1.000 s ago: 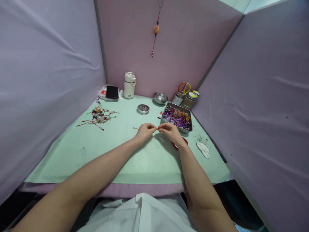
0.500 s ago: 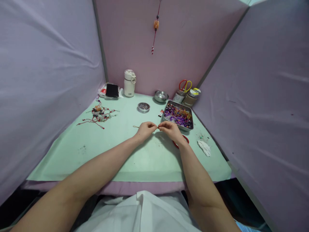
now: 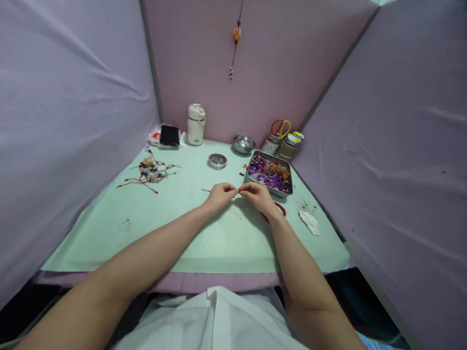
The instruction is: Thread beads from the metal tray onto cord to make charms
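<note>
Above the middle of the green-covered table [image 3: 219, 243], my left hand [image 3: 222, 195] and my right hand [image 3: 257, 195] meet fingertip to fingertip, both pinched closed. A thin brownish cord [image 3: 205, 190] with a looped end sticks out to the left from behind my left hand, which appears to hold it. Between the fingertips is a tiny dark reddish bit, too small to name. Under my right wrist lie scissors with red handles [image 3: 280, 209], partly hidden. Just beyond my right hand stands a metal tray [image 3: 284, 194] of purple and orange beaded strings.
Beaded red-cord strands [image 3: 153, 172] lie at the left. At the back stand a white bottle [image 3: 196, 125], a phone [image 3: 170, 136], a round clear box [image 3: 217, 162], a steel bowl [image 3: 243, 145] and jars [image 3: 291, 146]. A crumpled white cloth [image 3: 309, 222] lies at the right.
The view has tilted very slightly. Both hands keep the same pinched pose at the same spot, with no visible change in what they hold.
</note>
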Demonstrator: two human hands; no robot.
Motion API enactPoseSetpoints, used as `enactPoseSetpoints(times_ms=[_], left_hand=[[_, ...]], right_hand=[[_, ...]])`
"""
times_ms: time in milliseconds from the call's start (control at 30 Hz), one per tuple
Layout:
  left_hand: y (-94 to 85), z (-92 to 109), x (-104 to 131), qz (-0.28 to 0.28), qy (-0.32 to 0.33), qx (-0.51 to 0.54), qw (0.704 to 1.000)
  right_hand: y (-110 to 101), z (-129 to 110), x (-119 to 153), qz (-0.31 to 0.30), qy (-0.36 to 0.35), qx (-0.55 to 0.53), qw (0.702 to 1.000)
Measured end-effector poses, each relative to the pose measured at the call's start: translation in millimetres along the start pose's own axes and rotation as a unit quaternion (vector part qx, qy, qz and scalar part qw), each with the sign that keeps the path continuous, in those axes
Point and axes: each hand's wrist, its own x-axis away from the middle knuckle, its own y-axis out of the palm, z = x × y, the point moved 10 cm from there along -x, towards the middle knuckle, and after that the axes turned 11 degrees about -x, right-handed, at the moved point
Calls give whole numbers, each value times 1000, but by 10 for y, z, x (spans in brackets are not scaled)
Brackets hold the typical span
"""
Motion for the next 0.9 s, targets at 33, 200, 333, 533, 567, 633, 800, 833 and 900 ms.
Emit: enactPoseSetpoints(times_ms=[33,200,333,533,567,633,800,833,900], left_hand=[[3,-8,-3,-1,-1,-1,1000],[9,-19,0,-4,-4,-2,1000],[13,9,13,-8,0,-3,1000],[30,-3,-7,-12,14,9,1000],[23,12,-12,-8,26,3,1000],[6,51,-15,0,49,-15,999],[-16,102,-3,4,64,-57,996],[-15,103,-1,3,62,-58,996],[-7,90,-3,1,55,-49,997]], right_hand=[[3,-2,0,0,-2,0,1000],[3,11,-3,3,-11,10,1000],[-5,17,-5,3,-16,11,1000],[-65,3,-6,30,-5,-5,1000],[-67,5,-7,31,-2,-8,999],[-61,7,-7,29,-1,-10,1000],[-51,4,-4,24,-11,-5,1000],[-51,3,-3,23,-12,-4,1000],[-46,0,-4,21,-17,-4,1000]])
